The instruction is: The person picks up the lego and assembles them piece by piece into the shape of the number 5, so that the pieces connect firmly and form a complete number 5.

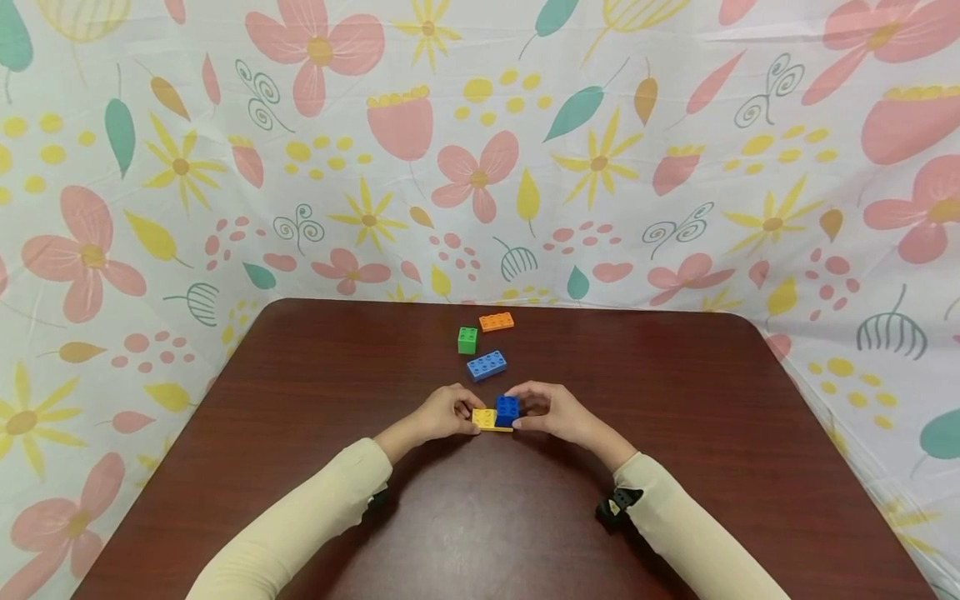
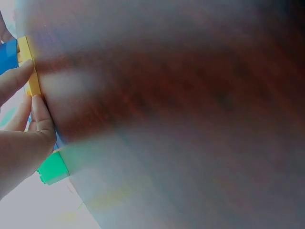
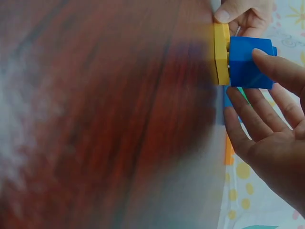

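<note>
A flat yellow building brick [image 1: 483, 418] lies on the table near its middle. My left hand [image 1: 446, 412] pinches its left end, with the thumb along the near side, as the left wrist view also shows. Over the right half of the yellow brick stands a dark blue brick [image 1: 507, 409], studs up. My right hand [image 1: 558, 414] grips this blue brick [image 3: 251, 63] between thumb and fingers. In the right wrist view a narrow gap shows between the blue brick and the yellow brick [image 3: 220, 55], so it does not look fully seated.
Beyond the hands lie a lighter blue brick [image 1: 487, 366], a green brick [image 1: 467, 340] and a flat orange brick [image 1: 497, 322]. All rest on the dark brown table [image 1: 675, 392]. A flowered cloth [image 1: 480, 167] hangs behind the table's far edge.
</note>
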Demonstrator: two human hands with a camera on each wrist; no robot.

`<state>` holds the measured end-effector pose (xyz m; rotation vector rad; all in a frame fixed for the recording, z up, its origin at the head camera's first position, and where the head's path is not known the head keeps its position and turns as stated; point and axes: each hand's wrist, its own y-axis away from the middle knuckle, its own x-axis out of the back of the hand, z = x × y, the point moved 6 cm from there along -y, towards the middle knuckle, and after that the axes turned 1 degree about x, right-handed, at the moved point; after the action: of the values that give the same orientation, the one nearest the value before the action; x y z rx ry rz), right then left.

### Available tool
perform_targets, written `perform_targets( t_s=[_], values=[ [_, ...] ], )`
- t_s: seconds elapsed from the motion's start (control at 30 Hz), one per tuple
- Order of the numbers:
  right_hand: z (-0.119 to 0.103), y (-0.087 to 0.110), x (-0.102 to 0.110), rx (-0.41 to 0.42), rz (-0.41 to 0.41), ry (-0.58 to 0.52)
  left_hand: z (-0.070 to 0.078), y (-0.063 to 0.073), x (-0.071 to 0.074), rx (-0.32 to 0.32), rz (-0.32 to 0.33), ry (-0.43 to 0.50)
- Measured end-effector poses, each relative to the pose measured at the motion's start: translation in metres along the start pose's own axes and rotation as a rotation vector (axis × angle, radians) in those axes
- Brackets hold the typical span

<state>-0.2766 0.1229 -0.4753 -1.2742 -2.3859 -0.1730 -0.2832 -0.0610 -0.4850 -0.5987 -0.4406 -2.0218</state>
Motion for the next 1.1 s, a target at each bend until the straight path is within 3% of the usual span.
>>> perform_targets(
  t_s=[0.37, 0.8, 1.1],
  values=[
    [-0.005, -0.001, 0.002, 0.061, 0.021, 0.086, 0.001, 0.001, 0.002, 0.0, 0.007, -0.014],
    [-0.009, -0.007, 0.002, 0.022, 0.009, 0.088, 0.002, 0.0, 0.001, -0.01, 0.017, 0.008],
    [-0.014, -0.009, 0.001, 0.011, 0.015, 0.187, 0.002, -0.001, 0.001, -0.016, 0.017, 0.005]
  ],
)
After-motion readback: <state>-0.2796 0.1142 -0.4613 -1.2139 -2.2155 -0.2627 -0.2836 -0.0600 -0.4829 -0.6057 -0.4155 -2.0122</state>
